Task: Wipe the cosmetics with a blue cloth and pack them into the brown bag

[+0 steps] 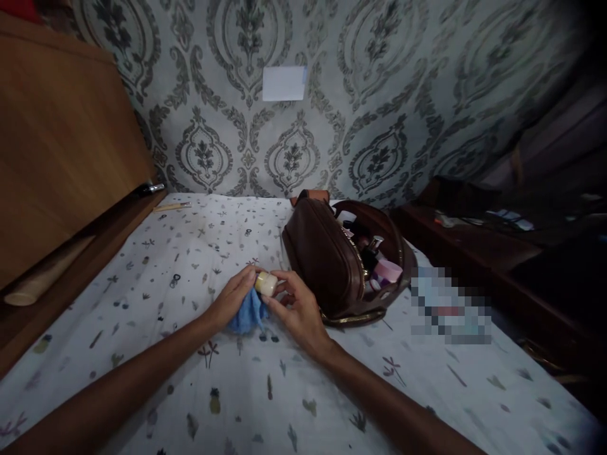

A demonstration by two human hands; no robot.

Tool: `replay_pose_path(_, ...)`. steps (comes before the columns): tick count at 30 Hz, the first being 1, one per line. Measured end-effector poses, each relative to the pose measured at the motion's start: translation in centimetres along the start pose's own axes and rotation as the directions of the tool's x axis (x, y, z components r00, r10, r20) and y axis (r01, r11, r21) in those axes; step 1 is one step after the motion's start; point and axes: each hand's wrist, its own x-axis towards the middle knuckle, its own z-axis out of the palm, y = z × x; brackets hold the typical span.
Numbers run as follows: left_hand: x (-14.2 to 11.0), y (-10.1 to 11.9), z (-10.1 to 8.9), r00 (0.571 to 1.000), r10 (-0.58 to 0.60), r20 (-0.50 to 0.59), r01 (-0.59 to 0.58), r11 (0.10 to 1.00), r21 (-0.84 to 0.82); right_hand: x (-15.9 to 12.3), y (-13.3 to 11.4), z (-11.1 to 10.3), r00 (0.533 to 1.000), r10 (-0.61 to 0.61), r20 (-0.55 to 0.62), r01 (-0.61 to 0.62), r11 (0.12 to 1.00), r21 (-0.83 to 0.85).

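Observation:
Between my two hands is a small cream-coloured jar point(267, 284) with a yellow band, tilted on its side. My right hand point(301, 309) has its fingers and thumb closed about the jar's pale end. On the other side, my left hand point(234, 296) is closed on a blue cloth point(247, 316), which hangs below it and meets the jar's far end. Just right of my right hand sits an unzipped brown leather bag point(327, 253), with several cosmetic items inside, among them a pink container point(387, 272).
A white printed sheet point(256, 404) covers the surface. At its left edge stand a wooden cabinet point(61, 145) and a thin brush point(173, 206) lying flat. A blurred-out item point(450, 306) lies right of the bag. Patterned wallpaper point(203, 145) with a white plate point(284, 83) rises behind.

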Motion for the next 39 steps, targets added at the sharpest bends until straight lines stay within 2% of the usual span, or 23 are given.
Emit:
replay_pose_path(4,-0.4,0.3,-0.7,0.991,-0.033,0.128,0.035,0.999,-0.016,-0.3,1.1,0.2,0.986,0.168,-0.002,-0.162,0.953,0.254)
replay_pose_path(8,-0.3,0.2,-0.8,0.990,-0.021,0.137,0.014,0.999,0.051,-0.4,1.4,-0.2,0.978,0.207,0.021,-0.201,0.916,0.346)
replay_pose_path(12,-0.2,0.2,-0.7,0.980,-0.094,0.177,0.084,0.994,0.067,-0.7,1.5,-0.5,0.980,0.191,0.046,-0.196,0.940,0.279)
replay_pose_path(16,-0.4,0.4,-0.6,0.981,-0.079,0.177,0.068,0.996,0.065,-1.1,1.5,-0.7,0.987,0.157,0.046,-0.162,0.970,0.179)
replay_pose_path(25,-0.8,0.3,-0.1,0.982,-0.086,0.169,0.047,0.973,0.225,-1.4,1.2,-0.9,0.999,0.020,0.029,-0.021,0.999,0.030)
replay_pose_path(32,-0.7,0.5,0.2,0.985,-0.069,0.157,0.038,0.980,0.196,-1.5,1.0,-1.1,0.986,-0.161,0.054,0.164,0.985,-0.061)
replay_pose_path(39,-0.7,0.2,0.2,0.991,-0.030,0.133,0.008,0.987,0.162,-1.6,0.9,-1.2,0.986,-0.151,0.070,0.157,0.984,-0.085)
